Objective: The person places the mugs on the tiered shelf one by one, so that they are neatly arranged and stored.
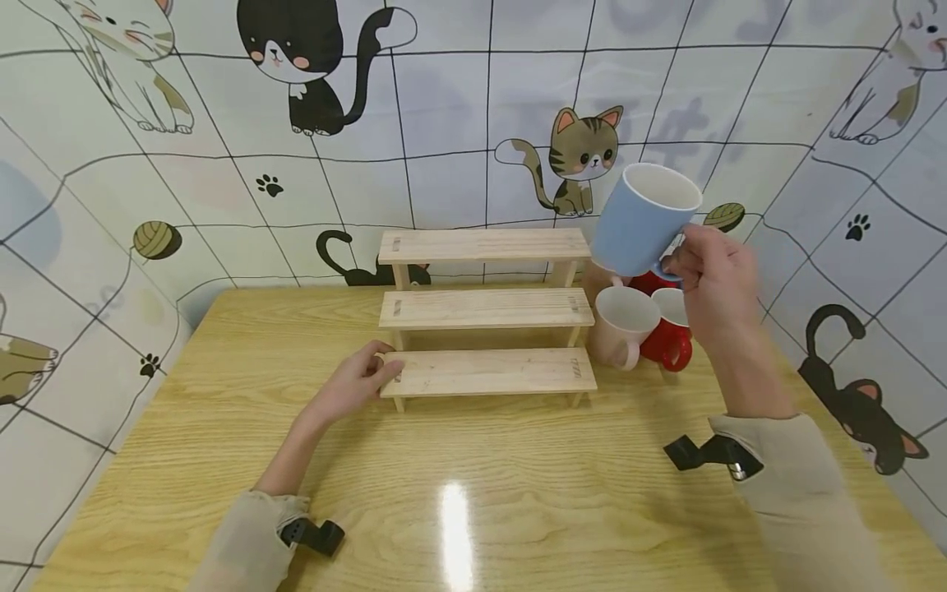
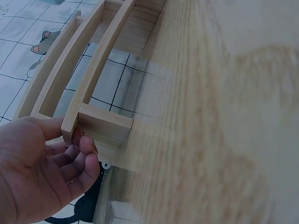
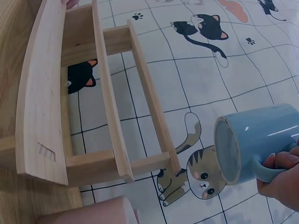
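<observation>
Two holds: gripping a blue mug (image 1: pixel 638 226) in the right hand (image 1: pixel 718 275), pinching the lowest wooden shelf (image 1: pixel 491 372) with the left hand (image 1: pixel 351 384). Below the right hand, pink mug (image 1: pixel 616 327), red mug (image 1: pixel 661 341), probably another red mug (image 1: pixel 651 282) behind.

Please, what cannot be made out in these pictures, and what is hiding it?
Head: rear red mug, upper part hidden by the blue mug.
Right wrist: pink mug, partly cut off by the bottom edge.
Left wrist: pale-blue thing, cut off by the top edge; unidentifiable.
</observation>
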A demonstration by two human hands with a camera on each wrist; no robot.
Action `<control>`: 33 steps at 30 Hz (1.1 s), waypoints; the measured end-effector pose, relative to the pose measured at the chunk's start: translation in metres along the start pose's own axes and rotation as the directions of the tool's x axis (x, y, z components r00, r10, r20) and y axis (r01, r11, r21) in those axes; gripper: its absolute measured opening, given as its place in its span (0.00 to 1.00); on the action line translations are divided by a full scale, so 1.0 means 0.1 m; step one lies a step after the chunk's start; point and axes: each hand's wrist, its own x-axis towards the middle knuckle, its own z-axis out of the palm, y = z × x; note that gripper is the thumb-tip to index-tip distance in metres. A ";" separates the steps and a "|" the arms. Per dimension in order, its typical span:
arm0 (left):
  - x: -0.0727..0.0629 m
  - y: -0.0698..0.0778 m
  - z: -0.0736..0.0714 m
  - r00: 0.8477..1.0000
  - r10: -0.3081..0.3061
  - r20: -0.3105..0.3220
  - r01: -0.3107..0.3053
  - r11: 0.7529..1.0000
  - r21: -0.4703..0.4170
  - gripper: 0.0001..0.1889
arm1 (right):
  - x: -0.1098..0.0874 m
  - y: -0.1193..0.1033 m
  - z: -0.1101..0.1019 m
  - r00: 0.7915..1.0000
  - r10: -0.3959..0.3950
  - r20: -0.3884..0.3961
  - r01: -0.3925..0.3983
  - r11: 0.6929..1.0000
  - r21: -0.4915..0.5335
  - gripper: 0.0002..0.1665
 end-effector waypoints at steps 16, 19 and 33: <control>-0.01 0.03 -0.01 1.000 0.009 0.000 -0.009 1.000 -0.007 0.23 | 0.01 0.39 0.64 0.986 0.056 0.159 -0.038 0.993 -0.116 0.25; -0.01 0.03 -0.01 1.000 0.007 -0.003 -0.007 1.000 -0.002 0.22 | 0.04 0.47 0.75 0.981 0.074 0.180 -0.048 0.988 -0.144 0.25; 0.00 0.02 0.00 1.000 0.003 0.001 -0.003 1.000 -0.025 0.22 | 0.19 0.80 1.20 0.971 0.095 0.221 -0.054 0.981 -0.185 0.26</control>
